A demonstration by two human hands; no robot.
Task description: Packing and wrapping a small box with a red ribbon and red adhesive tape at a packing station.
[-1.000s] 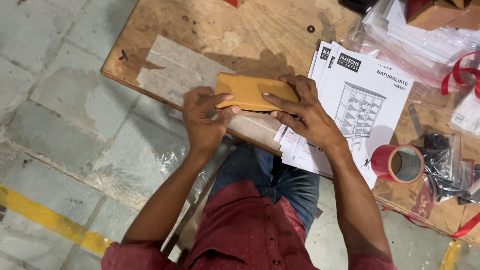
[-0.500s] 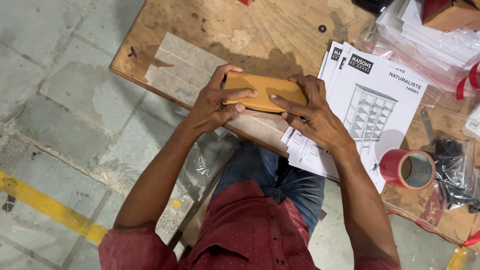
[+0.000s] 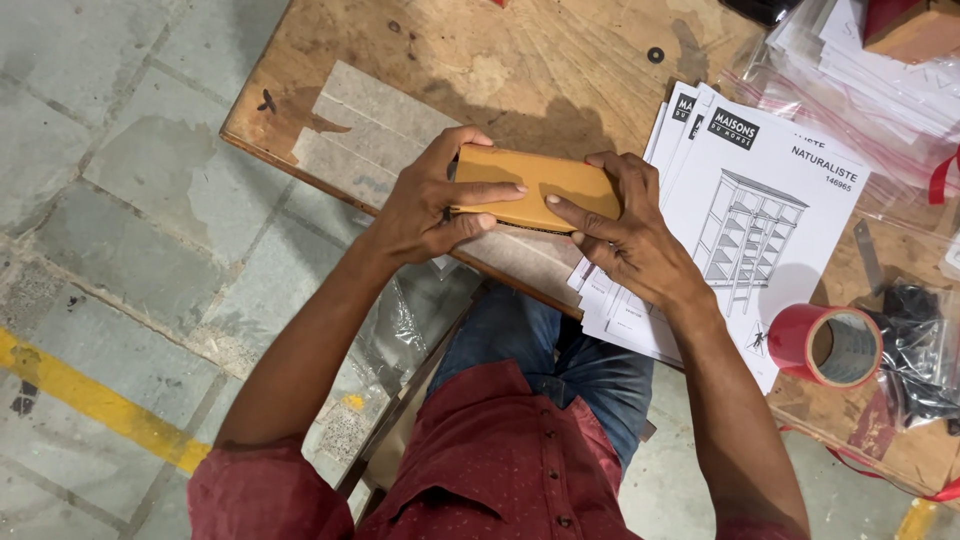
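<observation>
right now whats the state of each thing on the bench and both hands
envelope: flat, closed, held at both ends just above the bench
left hand: gripping the envelope's left end
right hand: fingers pressed on the envelope's right end
booklets: stacked, fanned, hanging over the bench edge
tape roll: red, on its side
black parts bag: lying sealed or not, cannot tell
bench: worn, taped patches

Your hands hold a flat tan cardboard box (image 3: 535, 187), matt and smooth, over a worn plywood tabletop (image 3: 420, 50) with rough, stained patches. Beside it lie matt white paper instruction booklets (image 3: 760, 215), a glossy red roll of tape (image 3: 826, 345) and shiny clear plastic bags (image 3: 920, 350).
</observation>
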